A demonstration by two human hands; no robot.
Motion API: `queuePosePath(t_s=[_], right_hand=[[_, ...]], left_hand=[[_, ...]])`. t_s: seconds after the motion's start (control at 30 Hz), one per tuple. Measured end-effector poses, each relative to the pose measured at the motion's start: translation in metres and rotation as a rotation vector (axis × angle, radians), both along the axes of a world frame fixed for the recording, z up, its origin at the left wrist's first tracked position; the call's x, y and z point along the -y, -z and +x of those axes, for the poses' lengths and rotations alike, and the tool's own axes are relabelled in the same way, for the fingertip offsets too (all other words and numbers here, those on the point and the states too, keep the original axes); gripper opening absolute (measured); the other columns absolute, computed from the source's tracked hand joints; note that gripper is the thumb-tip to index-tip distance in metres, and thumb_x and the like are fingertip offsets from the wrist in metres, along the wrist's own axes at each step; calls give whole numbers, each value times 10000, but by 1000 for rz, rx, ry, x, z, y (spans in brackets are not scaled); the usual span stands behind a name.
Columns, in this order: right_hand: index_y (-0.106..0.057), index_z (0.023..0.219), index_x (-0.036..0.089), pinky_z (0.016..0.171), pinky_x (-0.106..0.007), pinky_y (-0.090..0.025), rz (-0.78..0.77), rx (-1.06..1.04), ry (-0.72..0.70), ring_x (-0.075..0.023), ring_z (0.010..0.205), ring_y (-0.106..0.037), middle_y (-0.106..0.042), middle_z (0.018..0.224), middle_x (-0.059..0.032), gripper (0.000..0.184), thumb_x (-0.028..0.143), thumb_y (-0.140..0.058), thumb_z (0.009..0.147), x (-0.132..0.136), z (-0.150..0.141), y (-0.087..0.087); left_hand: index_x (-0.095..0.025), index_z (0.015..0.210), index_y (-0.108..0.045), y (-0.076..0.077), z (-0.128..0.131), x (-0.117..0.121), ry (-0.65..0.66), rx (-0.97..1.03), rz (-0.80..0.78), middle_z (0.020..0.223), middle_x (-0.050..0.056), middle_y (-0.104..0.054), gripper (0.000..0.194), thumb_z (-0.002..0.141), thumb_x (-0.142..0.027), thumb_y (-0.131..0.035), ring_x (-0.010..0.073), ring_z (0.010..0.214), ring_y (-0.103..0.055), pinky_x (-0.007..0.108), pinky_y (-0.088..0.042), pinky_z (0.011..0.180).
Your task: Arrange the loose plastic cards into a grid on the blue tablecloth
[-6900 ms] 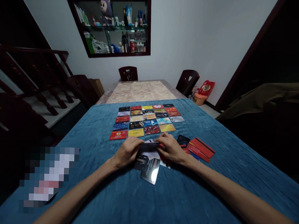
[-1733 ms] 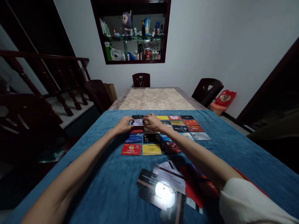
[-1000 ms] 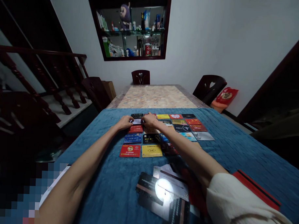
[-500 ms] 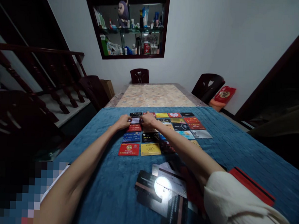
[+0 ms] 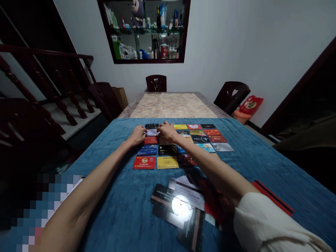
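A blue cloth (image 5: 120,216) meets mottled beige on the desk (image 5: 168,103) at twelve o'clock. Among the rows, the emblem card (image 5: 144,163) at eight o'clock is red, and the heart card (image 5: 194,126) at one o'clock is red with a white-pink heart. At four o'clock, the striped card (image 5: 273,198) is red and black.

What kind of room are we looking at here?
Probably a dining room at home: a long table, carved wooden chairs around it, and a wall cabinet holding bottles and a plush toy.
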State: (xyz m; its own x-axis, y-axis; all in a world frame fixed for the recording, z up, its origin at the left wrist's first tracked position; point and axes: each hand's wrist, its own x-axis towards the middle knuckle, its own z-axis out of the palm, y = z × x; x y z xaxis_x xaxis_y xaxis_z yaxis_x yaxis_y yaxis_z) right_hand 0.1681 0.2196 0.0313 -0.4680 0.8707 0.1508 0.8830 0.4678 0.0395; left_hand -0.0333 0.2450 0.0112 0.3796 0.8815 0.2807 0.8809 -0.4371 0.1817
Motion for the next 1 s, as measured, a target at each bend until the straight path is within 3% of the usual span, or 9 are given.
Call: queuePosePath(t_s=[0.6,0.87,1.0], right_hand=[[-724,983,199,770,-364,-285,142,-83,-71,-279,1080,-458,-712,1053,-105,234,212,-491,961,91,36,-1],[-722,936,197,814,-381,-299,195,-191,-195,-261,1048,-466,-707,934,-89,190,223,-535,953,149,50,17],[-702,1018,196,827,-390,-306,148,-225,-285,-266,1076,-457,-697,1002,-87,154,245,-598,914,178,53,19]], left_hand=[[-168,905,-740,8,11,93,158,83,107,968,98,-648,244,899,-166,-496,237,937,-573,391,-490,876],[-160,979,-713,10,28,163,268,91,82,913,78,-625,246,879,-83,-502,212,884,-567,355,-483,807],[-152,1003,-687,13,34,198,333,118,80,928,81,-617,249,903,-87,-469,206,881,-567,351,-487,790]])
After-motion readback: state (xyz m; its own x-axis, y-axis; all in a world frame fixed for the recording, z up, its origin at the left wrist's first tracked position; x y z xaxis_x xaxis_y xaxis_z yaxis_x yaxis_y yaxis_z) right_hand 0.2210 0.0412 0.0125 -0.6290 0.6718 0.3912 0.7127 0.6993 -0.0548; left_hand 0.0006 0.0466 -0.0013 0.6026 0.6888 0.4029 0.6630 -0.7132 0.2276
